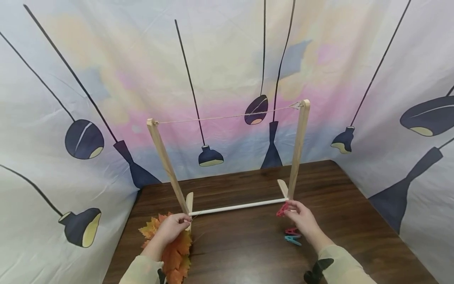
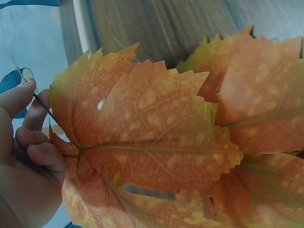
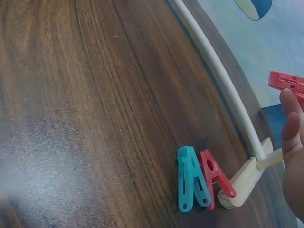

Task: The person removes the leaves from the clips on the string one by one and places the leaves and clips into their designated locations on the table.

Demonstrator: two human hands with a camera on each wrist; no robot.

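My left hand (image 1: 173,228) pinches the thin stem (image 2: 42,103) of an orange artificial maple leaf (image 2: 147,118) between thumb and fingertips. More orange and yellow leaves (image 1: 175,252) lie bunched under that hand and forearm. On the other side, my right hand (image 1: 301,219) holds a red clothespin (image 1: 282,210) by its fingertips, in front of the right post's foot. Just below that hand, another red clothespin (image 3: 213,173) lies on the table, with a blue clothespin (image 3: 190,175) against it. In the right wrist view only part of the hand and of the held clothespin shows.
A wooden stand rises between and beyond my hands, with a left post (image 1: 166,165) and a right post (image 1: 299,146). A thin string (image 1: 227,117) joins their tops and a white rod (image 1: 241,206) their bases. The dark wood table (image 1: 241,248) meets a lamp-patterned curtain (image 1: 227,71) behind.
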